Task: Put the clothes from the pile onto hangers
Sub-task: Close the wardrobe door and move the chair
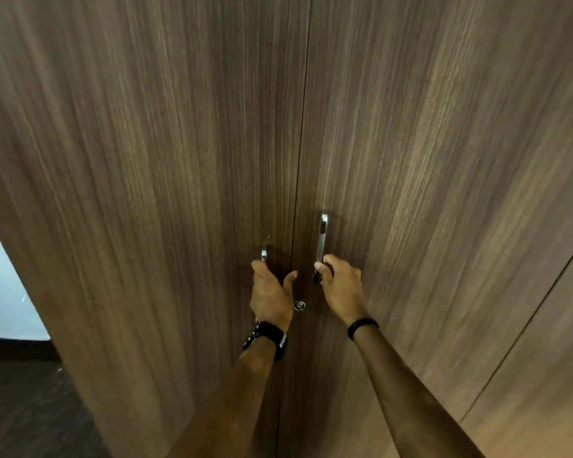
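Hands grip chrome handles: left hand (271, 294) apparently around left handle (264, 253), right hand (339, 281) around right handle (321, 239).

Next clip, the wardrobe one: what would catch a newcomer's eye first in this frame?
Two tall wood-grain wardrobe doors fill nearly the whole view, shut, with a thin seam down the middle. Low at the centre, the left hand grips the left chrome handle and the right hand grips the right chrome handle. A small round lock sits between the wrists; no clothes or hangers show.
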